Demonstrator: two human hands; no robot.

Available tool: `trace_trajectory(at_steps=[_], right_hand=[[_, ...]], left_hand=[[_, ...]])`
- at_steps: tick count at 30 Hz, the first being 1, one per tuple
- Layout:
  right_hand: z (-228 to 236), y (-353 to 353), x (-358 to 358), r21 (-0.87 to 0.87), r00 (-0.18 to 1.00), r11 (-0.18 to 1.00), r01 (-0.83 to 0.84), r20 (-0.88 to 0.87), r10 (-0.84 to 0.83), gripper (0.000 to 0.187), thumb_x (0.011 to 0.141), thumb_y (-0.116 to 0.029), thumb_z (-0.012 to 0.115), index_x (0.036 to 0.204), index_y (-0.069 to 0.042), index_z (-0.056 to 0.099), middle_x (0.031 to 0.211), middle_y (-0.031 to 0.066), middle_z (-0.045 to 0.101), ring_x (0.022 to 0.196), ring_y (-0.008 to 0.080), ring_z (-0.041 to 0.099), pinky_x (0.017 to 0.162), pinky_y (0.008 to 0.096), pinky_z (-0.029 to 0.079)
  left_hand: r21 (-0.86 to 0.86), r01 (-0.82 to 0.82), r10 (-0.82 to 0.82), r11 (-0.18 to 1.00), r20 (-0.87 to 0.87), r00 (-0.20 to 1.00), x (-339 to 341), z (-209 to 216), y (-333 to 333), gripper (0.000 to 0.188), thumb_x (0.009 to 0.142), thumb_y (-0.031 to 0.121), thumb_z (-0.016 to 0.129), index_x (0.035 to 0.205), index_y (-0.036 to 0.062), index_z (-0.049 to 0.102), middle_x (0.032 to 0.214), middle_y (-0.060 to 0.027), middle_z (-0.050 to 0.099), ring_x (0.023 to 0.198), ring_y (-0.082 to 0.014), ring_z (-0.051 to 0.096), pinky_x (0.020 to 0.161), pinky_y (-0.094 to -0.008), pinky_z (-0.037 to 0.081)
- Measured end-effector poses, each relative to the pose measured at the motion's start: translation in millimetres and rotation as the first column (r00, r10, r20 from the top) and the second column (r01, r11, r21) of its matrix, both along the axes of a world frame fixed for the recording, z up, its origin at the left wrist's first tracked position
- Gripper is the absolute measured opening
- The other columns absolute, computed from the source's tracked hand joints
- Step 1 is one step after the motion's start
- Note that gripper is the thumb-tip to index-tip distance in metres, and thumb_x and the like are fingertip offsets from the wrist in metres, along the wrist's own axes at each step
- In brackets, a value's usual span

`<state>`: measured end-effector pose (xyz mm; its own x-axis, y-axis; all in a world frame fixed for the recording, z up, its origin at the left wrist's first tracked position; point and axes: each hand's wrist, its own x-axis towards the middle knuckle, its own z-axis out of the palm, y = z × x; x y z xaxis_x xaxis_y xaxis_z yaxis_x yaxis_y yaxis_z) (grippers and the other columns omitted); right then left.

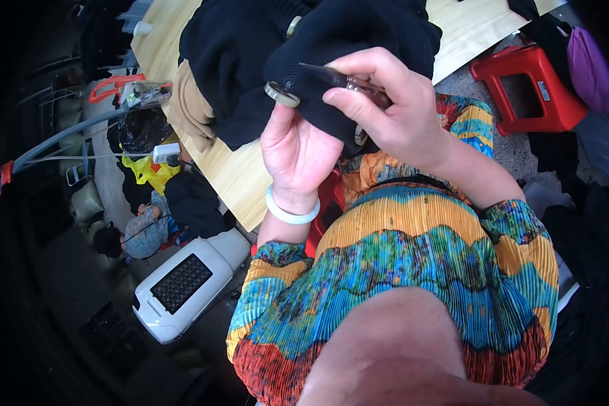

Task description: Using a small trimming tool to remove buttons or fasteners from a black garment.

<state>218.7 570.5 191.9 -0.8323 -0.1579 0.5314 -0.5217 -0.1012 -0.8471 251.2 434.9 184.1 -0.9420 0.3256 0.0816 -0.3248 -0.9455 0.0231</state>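
A black knitted garment [358, 34] lies bunched over the near part of the table, with large round pale-rimmed buttons on it. My left hand [301, 149] is under the knit, palm up, its thumb against one button [282, 95] that stands tilted on edge. Above the knit, my right hand [399, 101] grips a pair of thread snips [321, 72] between thumb and fingers. Their dark pointed blades reach left, just above the button's right side. Another button [293, 26] shows farther up, and a third [360, 134] sits below my right hand.
Tan cloth [191, 108] hangs at the left edge of the wooden table [223, 179]. A red plastic stool [534, 88] stands at right. On the left are a white machine-like case [189, 284], a yellow bag [149, 174] and another person [145, 230] bent over. A white cup [142, 28] stands on the table's far left.
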Motion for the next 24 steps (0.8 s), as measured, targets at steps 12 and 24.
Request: trace_trajectory(at_steps=[12, 24], right_hand=[[-3.3, 6.1, -9.3, 0.076, 0.993, 0.994, -0.074, 0.098, 0.066, 0.044, 0.07, -0.015, 0.07, 0.106, -0.003, 0.048, 0.072, 0.0054, 0.056, 0.063, 0.0116, 0.059, 0.058, 0.0214, 0.047], [19.7, -3.0, -62.3, -0.052, 0.948, 0.981, -0.187, 0.252, 0.194, 0.032, 0.074, -0.005, 0.064, 0.1, -0.001, 0.047, 0.071, 0.0007, 0.052, 0.067, 0.0063, 0.051, 0.06, 0.0197, 0.042]], left_hand=[[-0.07, 0.097, -0.089, 0.993, 0.102, 0.991, -13.8, 17.6, -5.6, 0.035, 0.092, 0.022, 0.039, 0.121, 0.0025, 0.043, 0.124, -0.0149, 0.045, 0.117, -0.028, 0.041, 0.102, -0.0436, 0.029], [-0.833, -0.17, 0.174, 0.526, -0.09, 0.981, -10.8, -0.4, -13.2, 0.02, 0.092, 0.02, 0.045, 0.099, 0.0045, 0.056, 0.092, -0.0007, 0.058, 0.083, -0.0074, 0.052, 0.075, -0.0229, 0.041]])
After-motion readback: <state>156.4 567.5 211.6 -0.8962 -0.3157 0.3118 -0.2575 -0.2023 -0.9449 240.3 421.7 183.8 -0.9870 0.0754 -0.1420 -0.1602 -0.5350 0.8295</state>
